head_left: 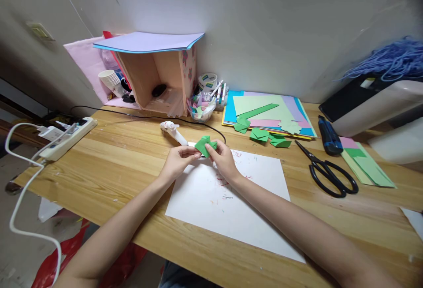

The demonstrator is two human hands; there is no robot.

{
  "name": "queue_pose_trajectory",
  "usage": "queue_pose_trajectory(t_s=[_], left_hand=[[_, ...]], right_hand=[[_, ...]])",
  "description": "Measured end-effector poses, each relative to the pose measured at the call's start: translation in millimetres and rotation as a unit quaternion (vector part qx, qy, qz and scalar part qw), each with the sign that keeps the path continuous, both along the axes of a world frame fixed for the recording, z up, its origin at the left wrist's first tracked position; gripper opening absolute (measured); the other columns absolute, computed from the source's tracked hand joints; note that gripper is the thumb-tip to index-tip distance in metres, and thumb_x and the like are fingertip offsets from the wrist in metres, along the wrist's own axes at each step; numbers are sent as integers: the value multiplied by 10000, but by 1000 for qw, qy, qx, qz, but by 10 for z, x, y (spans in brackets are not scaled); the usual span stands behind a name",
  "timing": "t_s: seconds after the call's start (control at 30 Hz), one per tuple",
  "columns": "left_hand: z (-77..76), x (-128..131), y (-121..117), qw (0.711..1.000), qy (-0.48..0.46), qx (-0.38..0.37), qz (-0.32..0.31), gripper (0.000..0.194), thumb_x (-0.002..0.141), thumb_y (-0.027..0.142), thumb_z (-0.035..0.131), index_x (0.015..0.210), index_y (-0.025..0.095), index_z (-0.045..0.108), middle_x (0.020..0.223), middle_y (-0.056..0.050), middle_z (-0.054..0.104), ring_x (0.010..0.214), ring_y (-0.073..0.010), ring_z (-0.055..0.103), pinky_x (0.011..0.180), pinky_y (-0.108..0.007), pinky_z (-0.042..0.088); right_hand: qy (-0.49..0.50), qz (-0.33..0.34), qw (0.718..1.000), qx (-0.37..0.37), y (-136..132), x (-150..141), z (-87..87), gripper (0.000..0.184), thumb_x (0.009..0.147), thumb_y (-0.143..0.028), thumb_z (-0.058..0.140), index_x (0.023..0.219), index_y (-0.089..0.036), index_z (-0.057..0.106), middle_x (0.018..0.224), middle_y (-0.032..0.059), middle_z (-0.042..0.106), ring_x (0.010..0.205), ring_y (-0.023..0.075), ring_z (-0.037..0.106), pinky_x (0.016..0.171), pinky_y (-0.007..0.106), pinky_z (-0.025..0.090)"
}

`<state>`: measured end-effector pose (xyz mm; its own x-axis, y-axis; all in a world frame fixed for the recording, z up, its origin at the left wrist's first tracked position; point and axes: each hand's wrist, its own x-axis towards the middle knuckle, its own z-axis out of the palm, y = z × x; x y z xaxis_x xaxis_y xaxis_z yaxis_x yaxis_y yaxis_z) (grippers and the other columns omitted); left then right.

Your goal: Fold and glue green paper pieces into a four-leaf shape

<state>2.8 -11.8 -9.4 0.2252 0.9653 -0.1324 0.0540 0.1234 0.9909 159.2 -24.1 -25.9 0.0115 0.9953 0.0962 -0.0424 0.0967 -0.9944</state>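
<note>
Between both hands is a folded piece of green paper point(205, 145), held above the far edge of a white sheet point(198, 195) with coloured marks. My left hand point(181, 159) pinches its left side between thumb and fingers. On the right side, my right hand point(223, 158) grips it, thumb on top. A white glue gun point(173, 132) lies just beyond my left hand. Several similar folded green papers point(259, 135) rest to the right, near a stack of coloured paper point(264, 107). Black-handled scissors point(327, 173) lie farther right with the blades pointing away.
An open cardboard box point(158, 74) with a lilac top stands at the back left. A plastic bowl of paper scraps point(202, 108) sits beside it. At the left edge is a power strip point(71, 138); a blue utility knife point(329, 134) and paper strips point(368, 164) lie on the right.
</note>
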Motion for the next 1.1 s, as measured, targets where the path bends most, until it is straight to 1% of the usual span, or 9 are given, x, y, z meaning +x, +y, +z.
queue_pose_trajectory(t_s=[0.1, 0.2, 0.3, 0.47, 0.73, 0.97, 1.1], left_hand=[[-17, -8, 3, 1000, 2, 2, 1, 342, 545, 307, 757, 807, 100, 681, 836, -100, 704, 813, -215, 644, 813, -339, 486], [-13, -3, 0, 1000, 2, 0, 2, 336, 545, 298, 758, 804, 98, 679, 833, -99, 703, 808, -209, 643, 803, -329, 488], [12, 12, -10, 1000, 8, -7, 0, 325, 551, 304, 753, 794, 102, 677, 816, -88, 701, 767, -192, 642, 752, -297, 496], [48, 32, -32, 999, 47, -1, -15, 274, 607, 360, 706, 717, 110, 671, 725, -65, 688, 686, -166, 626, 657, -250, 484], [72, 43, -45, 997, 66, 15, -22, 258, 634, 371, 676, 678, 118, 654, 702, -53, 680, 672, -158, 619, 638, -237, 476], [99, 50, -53, 999, 53, -1, -7, 294, 644, 376, 667, 764, 108, 680, 742, -71, 686, 664, -158, 630, 625, -254, 502], [95, 46, -52, 999, 39, -8, 0, 322, 655, 369, 659, 828, 99, 686, 784, -91, 695, 674, -160, 637, 630, -265, 515]], right_hand=[[1, -5, 1000, 0, 1, 0, 12, 221, 780, -412, 534, 789, -190, 524, 590, -38, 466, 503, 112, 419, 488, 234, 335], [-4, -6, 1000, 3, 5, -1, 17, 217, 781, -407, 533, 790, -190, 528, 591, -35, 473, 511, 113, 418, 498, 234, 338], [-9, -3, 1000, 7, 9, 0, 5, 218, 782, -407, 530, 787, -189, 533, 599, -31, 483, 521, 114, 422, 506, 233, 342], [-9, 1, 1000, 17, -4, -3, 1, 225, 780, -412, 530, 771, -187, 535, 627, -21, 506, 538, 116, 433, 518, 236, 349], [-22, -4, 1000, 21, -37, -11, 36, 225, 785, -414, 521, 737, -195, 519, 622, -19, 521, 530, 117, 436, 510, 237, 345], [-12, -51, 999, 2, 14, 16, -32, 226, 796, -412, 517, 726, -200, 485, 540, -45, 446, 497, 107, 400, 492, 227, 323], [-5, -56, 998, 4, 26, 21, -32, 224, 798, -412, 514, 730, -201, 480, 536, -49, 434, 492, 104, 395, 494, 225, 321]])
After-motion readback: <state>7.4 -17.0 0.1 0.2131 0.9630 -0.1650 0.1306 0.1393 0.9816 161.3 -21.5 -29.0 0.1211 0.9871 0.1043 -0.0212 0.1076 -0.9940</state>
